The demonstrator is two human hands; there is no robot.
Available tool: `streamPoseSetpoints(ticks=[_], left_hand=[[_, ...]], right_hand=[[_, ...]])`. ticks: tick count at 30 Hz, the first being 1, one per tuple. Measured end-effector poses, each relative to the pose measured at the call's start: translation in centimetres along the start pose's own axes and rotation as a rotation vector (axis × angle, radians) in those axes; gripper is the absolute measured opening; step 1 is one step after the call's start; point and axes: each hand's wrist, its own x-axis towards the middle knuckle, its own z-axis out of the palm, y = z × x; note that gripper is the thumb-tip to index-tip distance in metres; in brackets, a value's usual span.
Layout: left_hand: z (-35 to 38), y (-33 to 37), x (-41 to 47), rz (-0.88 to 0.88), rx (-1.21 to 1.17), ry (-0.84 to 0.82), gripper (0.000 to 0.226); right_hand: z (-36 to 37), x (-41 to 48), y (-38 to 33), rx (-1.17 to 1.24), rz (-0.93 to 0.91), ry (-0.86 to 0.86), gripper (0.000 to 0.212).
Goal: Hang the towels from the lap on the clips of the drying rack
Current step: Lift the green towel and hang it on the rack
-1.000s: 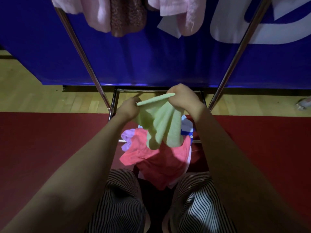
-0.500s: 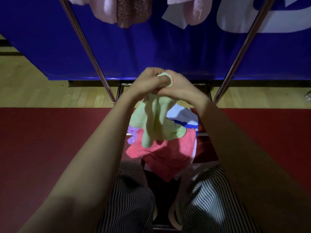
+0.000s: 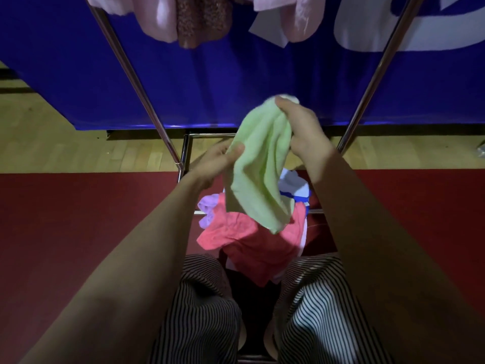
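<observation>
blue banner [image 3: 236,88] fills the background, above a strip of wooden floor [image 3: 52,148] and a red mat [image 3: 65,219]. two slanted metal poles of a drying rack [image 3: 136,85] frame the view. at the top edge, several pink towels [image 3: 162,19] and a brown towel [image 3: 202,19] already hang from the rack; the clips themselves are out of view. a seated person in striped trousers [image 3: 204,311] holds a green towel [image 3: 259,174] up between the poles, above the lap. the right hand [image 3: 301,127] grips its bunched top corner, fingers curled round the cloth. the left hand [image 3: 217,161], lower down, pinches the towel's side edge under the thumb. on the lap lie a coral towel [image 3: 252,245], a purple towel [image 3: 208,208] and a white and blue towel [image 3: 291,185]. the job looks partly done: the green towel is in hand but not yet clipped, and at least three more wait.
</observation>
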Motion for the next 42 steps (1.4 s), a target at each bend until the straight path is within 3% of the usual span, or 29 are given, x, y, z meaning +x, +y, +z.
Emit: streamPoseSetpoints(ticks=[4,9,14,16,18,20,22,26,28,31,36,39,42], left_hand=[[-0.4,1.5,0.1,0.111,-0.055,0.116,0.021],[-0.4,2.6,0.2,0.123,0.048,0.037,0.025],[-0.2,2.4,0.3,0.124,0.036,0.072,0.019],[-0.1,2.5,0.3,0.094,-0.009,0.102,0.016],[0.0,2.9,0.4,0.054,-0.017,0.07,0.018],[0.5,3.5,0.4,0.036,0.066,0.036,0.019],[1.2,4.2,0.4,0.028,0.193,0.067,0.03],[1.2,4.8,0.3,0.002,0.35,0.124,0.031],[0.9,5.0,0.1,-0.019,0.369,0.078,0.028],[0.0,5.1,-0.4,-0.018,0.424,-0.039,0.028],[-2.3,4.7,-1.6,-0.149,0.7,-0.238,0.043],[-2.9,4.3,-2.1,-0.317,0.748,-0.336,0.033],[-3.1,3.9,-2.2,-0.436,0.833,-0.309,0.049]], right_hand=[[-0.4,-0.1,0.1,-0.271,0.088,-0.079,0.006],[-1.3,0.4,0.2,-0.387,0.178,-0.299,0.021],[-2.2,0.8,0.7,-0.832,0.151,-0.41,0.02],[-2.0,0.6,1.1,-0.931,0.09,-0.476,0.031],[-1.4,0.1,2.0,-0.942,-0.013,-0.519,0.055],[-0.6,-0.4,2.8,-0.932,-0.088,-0.551,0.073],[-0.2,-0.6,3.0,-0.975,-0.145,-0.559,0.076],[-1.0,-0.1,3.4,-1.084,-0.254,-0.537,0.057],[-1.8,0.2,3.6,-1.186,-0.338,-0.545,0.036],[-3.2,0.6,3.1,-1.23,-0.312,-0.534,0.005],[-5.3,1.8,2.0,-1.369,-0.266,-0.479,0.02],[-6.2,2.4,1.6,-1.392,-0.283,-0.44,0.017],[-6.3,2.7,1.3,-1.41,-0.317,-0.332,0.017]])
